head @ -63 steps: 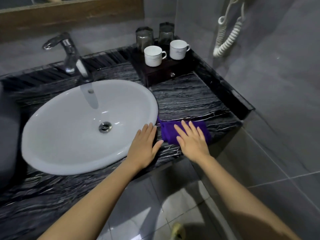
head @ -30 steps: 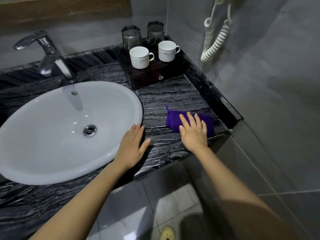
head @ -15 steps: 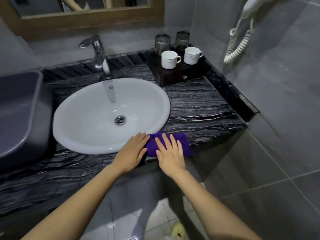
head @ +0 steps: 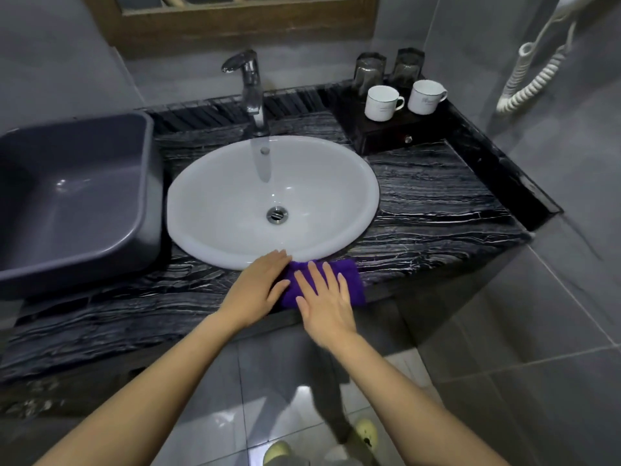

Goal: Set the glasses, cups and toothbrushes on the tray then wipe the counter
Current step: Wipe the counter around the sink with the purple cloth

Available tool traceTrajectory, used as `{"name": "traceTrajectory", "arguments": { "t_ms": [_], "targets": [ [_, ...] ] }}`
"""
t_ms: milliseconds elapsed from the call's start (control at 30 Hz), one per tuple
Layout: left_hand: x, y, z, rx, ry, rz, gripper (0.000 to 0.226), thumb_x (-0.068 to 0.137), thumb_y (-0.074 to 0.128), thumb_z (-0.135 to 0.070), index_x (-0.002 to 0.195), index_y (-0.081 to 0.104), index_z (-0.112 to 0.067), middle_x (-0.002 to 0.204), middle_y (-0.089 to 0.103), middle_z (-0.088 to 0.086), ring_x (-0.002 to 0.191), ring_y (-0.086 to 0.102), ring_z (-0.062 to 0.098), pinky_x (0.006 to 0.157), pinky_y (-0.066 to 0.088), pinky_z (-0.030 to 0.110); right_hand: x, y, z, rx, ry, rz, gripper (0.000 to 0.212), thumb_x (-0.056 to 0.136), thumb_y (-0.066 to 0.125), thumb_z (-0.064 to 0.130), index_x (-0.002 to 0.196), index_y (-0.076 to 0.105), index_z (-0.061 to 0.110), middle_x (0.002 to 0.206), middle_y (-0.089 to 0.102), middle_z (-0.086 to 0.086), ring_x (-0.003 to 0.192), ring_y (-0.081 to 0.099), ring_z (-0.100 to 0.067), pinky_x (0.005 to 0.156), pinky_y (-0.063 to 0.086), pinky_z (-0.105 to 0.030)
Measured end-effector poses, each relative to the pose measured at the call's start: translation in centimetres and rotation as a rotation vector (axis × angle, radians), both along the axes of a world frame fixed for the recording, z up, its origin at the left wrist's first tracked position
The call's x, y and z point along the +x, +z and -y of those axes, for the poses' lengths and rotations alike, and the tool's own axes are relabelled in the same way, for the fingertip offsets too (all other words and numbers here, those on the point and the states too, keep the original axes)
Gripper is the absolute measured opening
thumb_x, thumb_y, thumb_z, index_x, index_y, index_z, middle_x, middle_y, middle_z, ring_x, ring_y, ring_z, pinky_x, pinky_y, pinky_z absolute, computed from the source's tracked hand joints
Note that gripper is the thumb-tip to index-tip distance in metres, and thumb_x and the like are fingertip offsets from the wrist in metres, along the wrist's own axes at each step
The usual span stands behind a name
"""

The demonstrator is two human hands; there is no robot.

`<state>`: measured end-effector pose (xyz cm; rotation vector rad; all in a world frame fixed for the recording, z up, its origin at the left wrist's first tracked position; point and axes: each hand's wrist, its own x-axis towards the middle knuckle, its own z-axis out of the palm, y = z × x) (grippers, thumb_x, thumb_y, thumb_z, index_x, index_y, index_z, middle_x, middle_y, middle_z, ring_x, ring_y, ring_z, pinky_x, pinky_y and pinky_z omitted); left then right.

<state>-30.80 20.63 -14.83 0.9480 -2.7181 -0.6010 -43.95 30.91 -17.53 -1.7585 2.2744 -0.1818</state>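
Observation:
A purple cloth [head: 349, 274] lies on the black marble counter [head: 437, 196] at its front edge, just below the sink rim. My right hand [head: 324, 297] presses flat on the cloth with fingers spread. My left hand [head: 258, 287] lies flat beside it, touching the cloth's left edge. At the back right a dark wooden tray [head: 386, 136] carries two smoky glasses [head: 369, 70] [head: 408, 65] and two white cups [head: 381, 102] [head: 425, 96]. I see no toothbrushes.
A white oval sink [head: 235, 196] with a chrome faucet [head: 250, 82] fills the counter's middle. A grey plastic basin [head: 67, 196] stands at the left. A coiled white cord [head: 534, 79] hangs on the right wall. Grey tiled floor lies below the counter.
Both hands slid the cloth from the counter's right side leftward along the front edge to below the sink. My view shifted left, bringing the grey basin in.

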Motion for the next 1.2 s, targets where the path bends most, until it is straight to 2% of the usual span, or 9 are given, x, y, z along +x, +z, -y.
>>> {"name": "traceTrajectory", "arguments": {
  "t_ms": [100, 200, 300, 533, 667, 800, 900, 1033, 1200],
  "targets": [
    [0.7, -0.1, -0.9, -0.042, 0.025, -0.061, 0.041, 0.086, 0.057, -0.013, 0.126, 0.054, -0.007, 0.127, 0.058, 0.013, 0.118, 0.051, 0.031, 0.104, 0.040, 0.039, 0.7, 0.6, 0.6, 0.029, 0.092, 0.053, 0.051, 0.100, 0.026, 0.034, 0.150, 0.016, 0.025, 0.161, 0.006, 0.000, 0.149, 0.000, -0.022, 0.119, -0.003, -0.042],
    [0.5, 0.0, -0.9, -0.058, 0.093, -0.030, 0.044, 0.084, 0.060, -0.017, 0.126, 0.053, -0.007, 0.119, 0.060, 0.014, 0.110, 0.051, 0.033, 0.097, 0.042, 0.040, -1.7, 2.2, 0.4, -0.115, 0.043, 0.198, 0.049, 0.096, 0.039, 0.025, 0.145, 0.033, 0.019, 0.155, 0.030, -0.003, 0.143, 0.025, -0.020, 0.117, 0.018, -0.037],
    [-0.7, 0.2, -0.6, 0.019, 0.149, 0.063, 0.049, 0.085, 0.060, -0.024, 0.130, 0.047, -0.009, 0.118, 0.054, 0.016, 0.113, 0.045, 0.033, 0.098, 0.038, 0.039, -4.5, 3.1, -0.2, -0.149, -0.213, 0.063, 0.052, 0.091, 0.049, 0.025, 0.141, 0.038, 0.017, 0.148, 0.039, -0.003, 0.137, 0.032, -0.021, 0.109, 0.025, -0.037],
    [-1.9, 1.2, 0.1, 0.077, 0.185, 0.163, 0.025, 0.080, 0.056, -0.012, 0.105, 0.054, -0.008, 0.108, 0.055, 0.016, 0.105, 0.048, 0.033, 0.087, 0.041, 0.039, -4.4, 4.2, 1.3, -0.034, -0.235, -0.061, 0.036, 0.085, 0.054, 0.017, 0.121, 0.052, 0.015, 0.118, 0.059, -0.008, 0.115, 0.046, -0.029, 0.097, 0.033, -0.039],
    [0.8, 1.8, 0.5, 0.124, 0.207, 0.107, 0.025, 0.080, 0.058, -0.010, 0.104, 0.055, -0.010, 0.106, 0.054, 0.015, 0.103, 0.052, 0.033, 0.086, 0.040, 0.037, -3.7, 5.5, 2.2, -0.014, -0.280, 0.238, 0.037, 0.079, 0.054, 0.009, 0.116, 0.059, 0.011, 0.117, 0.060, -0.013, 0.112, 0.052, -0.033, 0.090, 0.041, -0.035],
    [5.4, 3.1, 1.2, 0.161, 0.232, 0.081, 0.037, 0.082, 0.061, -0.013, 0.119, 0.056, -0.014, 0.109, 0.053, 0.015, 0.104, 0.052, 0.029, 0.092, 0.037, 0.031, -1.3, 8.2, 4.0, -0.038, -0.122, 0.449, 0.015, 0.078, 0.059, 0.009, 0.092, 0.058, 0.014, 0.092, 0.057, -0.004, 0.088, 0.056, -0.023, 0.071, 0.038, -0.027],
    [9.3, 4.7, 1.9, 0.141, 0.271, 0.057, 0.028, 0.082, 0.064, -0.016, 0.110, 0.061, -0.012, 0.099, 0.054, 0.010, 0.101, 0.051, 0.026, 0.086, 0.035, 0.025, 1.3, 10.8, 5.6, -0.033, -0.011, 0.585, 0.013, 0.080, 0.062, 0.011, 0.087, 0.054, 0.019, 0.093, 0.058, 0.000, 0.085, 0.054, -0.018, 0.071, 0.041, -0.028],
    [14.7, 6.9, 2.1, 0.096, 0.418, -0.106, 0.016, 0.078, 0.069, -0.010, 0.094, 0.064, -0.009, 0.091, 0.044, 0.000, 0.082, 0.049, 0.012, 0.072, 0.031, 0.006, 4.9, 13.9, 7.4, 0.007, 0.093, 0.731, 0.011, 0.082, 0.062, 0.013, 0.090, 0.056, 0.018, 0.101, 0.064, -0.014, 0.093, 0.063, -0.029, 0.084, 0.051, -0.040],
    [19.8, 9.4, 1.4, 0.053, 0.450, -0.310, 0.012, 0.080, 0.066, -0.003, 0.092, 0.062, -0.005, 0.104, 0.053, 0.003, 0.096, 0.053, 0.014, 0.080, 0.041, 0.015, 8.4, 16.6, 9.1, 0.001, 0.131, 0.918, 0.018, 0.080, 0.061, 0.003, 0.078, 0.057, 0.020, 0.084, 0.063, -0.008, 0.081, 0.060, -0.022, 0.072, 0.048, -0.033]
  ]
}}
